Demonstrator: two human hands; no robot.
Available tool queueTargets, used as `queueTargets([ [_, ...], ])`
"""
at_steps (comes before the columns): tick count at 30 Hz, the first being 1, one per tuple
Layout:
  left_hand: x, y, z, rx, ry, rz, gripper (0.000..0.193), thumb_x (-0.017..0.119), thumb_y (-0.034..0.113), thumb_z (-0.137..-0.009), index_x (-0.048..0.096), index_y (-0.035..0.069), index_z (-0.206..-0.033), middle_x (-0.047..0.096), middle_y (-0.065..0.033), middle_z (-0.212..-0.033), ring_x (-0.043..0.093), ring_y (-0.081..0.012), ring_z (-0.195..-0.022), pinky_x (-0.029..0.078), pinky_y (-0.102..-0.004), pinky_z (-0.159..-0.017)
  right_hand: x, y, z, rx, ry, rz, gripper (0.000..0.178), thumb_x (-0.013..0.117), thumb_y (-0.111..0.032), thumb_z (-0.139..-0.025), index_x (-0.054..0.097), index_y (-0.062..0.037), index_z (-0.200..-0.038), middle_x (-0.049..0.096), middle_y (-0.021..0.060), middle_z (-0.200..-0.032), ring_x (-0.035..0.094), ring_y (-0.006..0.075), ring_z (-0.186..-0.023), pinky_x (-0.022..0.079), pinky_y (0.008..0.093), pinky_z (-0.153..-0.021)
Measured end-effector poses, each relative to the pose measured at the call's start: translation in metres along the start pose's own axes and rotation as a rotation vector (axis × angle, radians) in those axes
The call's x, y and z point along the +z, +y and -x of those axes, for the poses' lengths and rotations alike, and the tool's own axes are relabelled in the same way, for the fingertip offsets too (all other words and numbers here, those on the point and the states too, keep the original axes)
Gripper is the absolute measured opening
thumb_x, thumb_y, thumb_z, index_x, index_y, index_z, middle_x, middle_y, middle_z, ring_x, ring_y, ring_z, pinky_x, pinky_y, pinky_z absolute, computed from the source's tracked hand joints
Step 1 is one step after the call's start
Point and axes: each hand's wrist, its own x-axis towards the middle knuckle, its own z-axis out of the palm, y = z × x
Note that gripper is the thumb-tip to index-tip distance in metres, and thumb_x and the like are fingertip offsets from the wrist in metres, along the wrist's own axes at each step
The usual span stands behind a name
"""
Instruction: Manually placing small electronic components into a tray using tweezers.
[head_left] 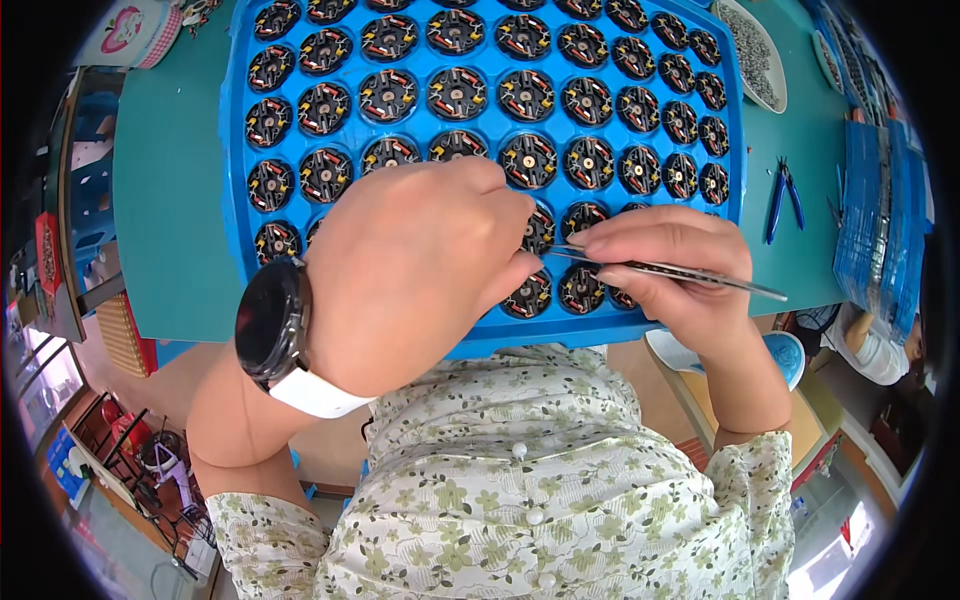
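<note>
Right hand point(675, 260) pinching metal tweezers point(664, 269) near the frame's center — tips pointing left, close by a round black component point(541, 228), the part just beside the left hand's point(420, 265) curled fingers, that hand's grip hidden, both over a blue tray point(236, 150) at upper middle.

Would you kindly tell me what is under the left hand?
The blue tray lies beneath the left hand; black round parts in the tray peek out around the hand. Whatever the hand covers cannot be seen.

The left hand point(415, 265) is turned back-up, fingers point(508, 212) curled under; the right hand point(685, 262) pinches, thumb point(645, 288) opposing its fingers.
</note>
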Motion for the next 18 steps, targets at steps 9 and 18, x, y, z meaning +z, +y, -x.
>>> queueTargets([
  [9,0.0062,-0.0021,0.0017,0.06,0.062,-0.011,0.033,0.085,0.018,-0.073,0.073,0.005,-0.101,0.06,-0.0074,-0.078,0.063,-0.0276,-0.066,0.049,-0.0391,-0.055,0.0,0.0014,-0.0011,0.048,0.015,-0.053,0.019,0.08,0.003,-0.081,0.079,-0.0006,-0.1,0.078,0.0134,-0.098,0.075,0.0242,-0.09,0.06,0.0329,-0.078],
  [18,-0.0006,0.0002,-0.0004,-0.007,0.002,0.008,0.036,0.086,0.022,-0.072,0.074,0.005,-0.101,0.06,-0.0071,-0.078,0.062,-0.0259,-0.066,0.049,-0.0372,-0.054,-0.0027,0.0061,-0.0035,0.014,-0.024,-0.071,0.021,0.079,0.003,-0.081,0.079,-0.0011,-0.101,0.077,0.0137,-0.097,0.075,0.0244,-0.089,0.061,0.0326,-0.075],
])
